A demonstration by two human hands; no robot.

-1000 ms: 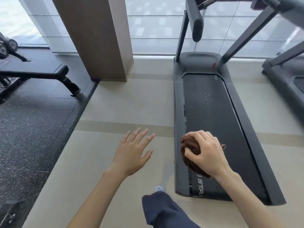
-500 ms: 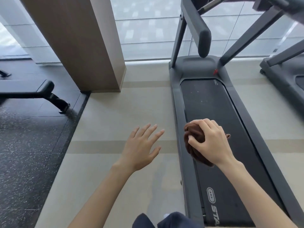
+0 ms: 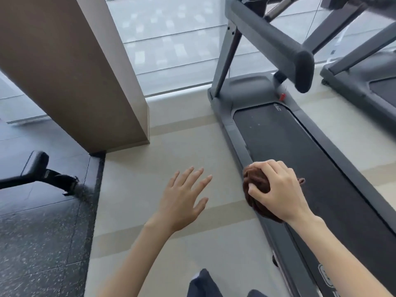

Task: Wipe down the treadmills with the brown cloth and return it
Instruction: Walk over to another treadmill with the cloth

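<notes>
So the right hand [image 3: 278, 191] has its grip bunched tight around the brown cloth [image 3: 256, 185], a fuzzy wadded ball poking out under the fingers, right over the left rail of the treadmill [image 3: 300, 159] with its matte black belt. Left hand [image 3: 182, 202] hovers over the beige tile floor [image 3: 171, 146], fingers spread, holding nothing.

Compared with one second ago, the person stands further forward beside the treadmill [image 3: 289, 146], so its handrail [image 3: 285, 54] and the pillar [image 3: 75, 71] appear nearer, while the right hand [image 3: 280, 189] with the brown cloth [image 3: 256, 185] is now further along the left edge of the belt.
</notes>
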